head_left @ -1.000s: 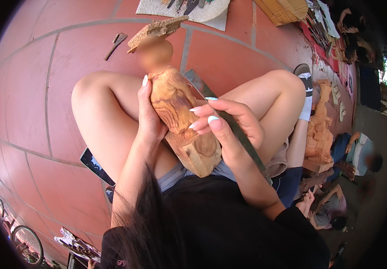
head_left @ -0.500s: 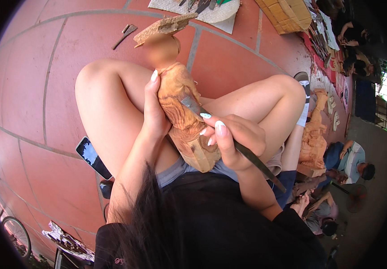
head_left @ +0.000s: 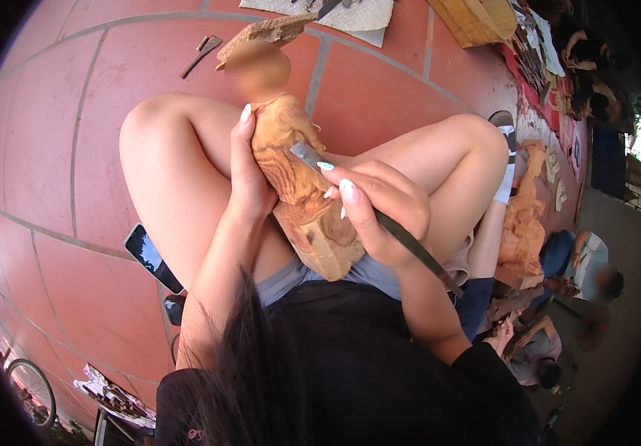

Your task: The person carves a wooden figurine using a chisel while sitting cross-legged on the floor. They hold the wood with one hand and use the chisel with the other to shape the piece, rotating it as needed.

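Head view: left hand point(head_left: 250, 178) clasps wooden figure point(head_left: 302, 197) on lap; right hand point(head_left: 380, 212) grips chisel point(head_left: 380, 215), blade on wood; best shallow cuts, away from left thumb

Red tiled floor point(head_left: 68, 126), crossed by pale grout lines. Directly on it: a small dark metal tool point(head_left: 200, 54) near the top left; a pale cloth point(head_left: 358, 16) at the top edge, tools upon it, too cut off to tell apart; a woven wooden crate point(head_left: 476, 16) beside that cloth. Dark phone point(head_left: 153, 258) flat on the tiles just beside the left thigh. Further right, a carved wooden figure point(head_left: 522, 223) on the ground among seated people.
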Available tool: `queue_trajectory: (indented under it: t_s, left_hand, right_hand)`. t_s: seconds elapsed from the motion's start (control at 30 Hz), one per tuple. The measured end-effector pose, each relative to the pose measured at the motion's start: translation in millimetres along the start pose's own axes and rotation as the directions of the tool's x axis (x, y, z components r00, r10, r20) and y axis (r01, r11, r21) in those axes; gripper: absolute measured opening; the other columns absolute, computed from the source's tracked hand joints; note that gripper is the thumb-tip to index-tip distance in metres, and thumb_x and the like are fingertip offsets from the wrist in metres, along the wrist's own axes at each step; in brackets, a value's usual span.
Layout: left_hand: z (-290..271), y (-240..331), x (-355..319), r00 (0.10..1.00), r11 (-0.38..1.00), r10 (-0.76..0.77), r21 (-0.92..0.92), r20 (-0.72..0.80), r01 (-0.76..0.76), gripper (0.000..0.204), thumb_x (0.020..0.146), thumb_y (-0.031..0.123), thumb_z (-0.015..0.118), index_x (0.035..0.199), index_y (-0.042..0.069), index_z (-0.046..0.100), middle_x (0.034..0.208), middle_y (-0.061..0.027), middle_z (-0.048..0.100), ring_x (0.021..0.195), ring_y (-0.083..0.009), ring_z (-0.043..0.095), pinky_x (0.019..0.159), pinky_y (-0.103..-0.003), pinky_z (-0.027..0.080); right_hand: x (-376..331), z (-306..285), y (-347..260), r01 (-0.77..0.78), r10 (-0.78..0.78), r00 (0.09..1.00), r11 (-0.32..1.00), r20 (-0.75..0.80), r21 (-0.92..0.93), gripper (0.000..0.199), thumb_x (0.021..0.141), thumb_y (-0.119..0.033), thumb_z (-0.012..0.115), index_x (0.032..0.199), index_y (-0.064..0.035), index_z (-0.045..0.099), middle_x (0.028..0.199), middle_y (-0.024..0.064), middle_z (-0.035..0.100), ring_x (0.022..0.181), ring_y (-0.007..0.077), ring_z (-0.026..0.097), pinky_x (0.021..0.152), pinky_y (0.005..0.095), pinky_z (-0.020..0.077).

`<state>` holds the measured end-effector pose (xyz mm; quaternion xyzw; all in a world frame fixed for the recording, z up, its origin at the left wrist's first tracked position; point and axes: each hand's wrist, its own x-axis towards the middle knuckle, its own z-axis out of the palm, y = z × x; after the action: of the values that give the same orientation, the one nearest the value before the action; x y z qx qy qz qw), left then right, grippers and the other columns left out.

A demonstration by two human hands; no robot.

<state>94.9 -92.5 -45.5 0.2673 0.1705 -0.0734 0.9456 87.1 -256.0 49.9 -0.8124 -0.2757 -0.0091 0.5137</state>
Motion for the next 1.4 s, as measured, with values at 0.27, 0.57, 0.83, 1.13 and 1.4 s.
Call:
queue_trajectory:
  t_s: [0.27,0.57,0.83,1.13,1.4]
  left_hand:
    - [-5,1,2,0.998,1.0,0.002,0.011,0.056,-0.002,0.069,0.097,0.063,0.041,0.121,0.001,0.056,0.104,-0.0202,0.068,0.094,-0.0289,0.069,0.083,-0.042,0.057]
    - [-5,1,3,1.0,1.0,0.013,-0.02,0.007,-0.013,0.064,0.099,0.06,0.042,0.123,0.002,0.055,0.104,-0.0191,0.068,0.091,-0.0282,0.069,0.08,-0.042,0.059]
    - [7,-2,9,0.986,1.0,0.03,0.004,-0.164,-0.029,0.062,0.099,0.06,0.044,0.12,0.002,0.055,0.099,-0.0169,0.067,0.087,-0.0274,0.069,0.079,-0.042,0.059]
    - [10,-4,17,0.984,0.999,0.013,0.054,-0.175,-0.004,0.057,0.101,0.055,0.048,0.123,0.003,0.056,0.1,-0.0133,0.067,0.089,-0.0226,0.069,0.08,-0.039,0.059]
    - [6,-5,20,0.979,0.999,-0.003,0.039,-0.201,0.011,0.055,0.102,0.05,0.047,0.133,0.006,0.056,0.108,-0.0099,0.067,0.097,-0.0211,0.068,0.086,-0.039,0.058]
  right_hand:
    - [-4,-16,1,-0.079,0.077,0.995,0.997,0.068,0.019,0.019,0.097,-0.002,0.057,0.099,0.0105,0.072,0.077,0.0135,0.068,0.063,0.0175,0.062,0.058,0.0288,0.0496]
    - [-8,-20,4,-0.068,0.066,0.993,0.998,0.096,0.008,0.022,0.098,-0.002,0.055,0.1,0.0108,0.073,0.073,0.0114,0.066,0.06,0.0126,0.06,0.056,0.0252,0.0474]
    - [-6,-16,2,-0.077,0.08,0.991,0.997,0.111,-0.031,0.012,0.093,0.003,0.061,0.092,0.0093,0.07,0.075,0.0146,0.066,0.062,0.0225,0.063,0.057,0.032,0.0498]
    - [-12,-5,6,-0.022,0.029,0.997,0.994,0.066,-0.102,0.005,0.09,0.006,0.064,0.09,0.008,0.068,0.074,0.0147,0.063,0.061,0.0275,0.062,0.055,0.0351,0.0499]
    - [-11,-7,9,-0.001,0.013,0.995,0.992,0.098,-0.127,0.005,0.09,0.006,0.063,0.087,0.0072,0.067,0.073,0.0141,0.061,0.059,0.0268,0.059,0.053,0.0365,0.0473]
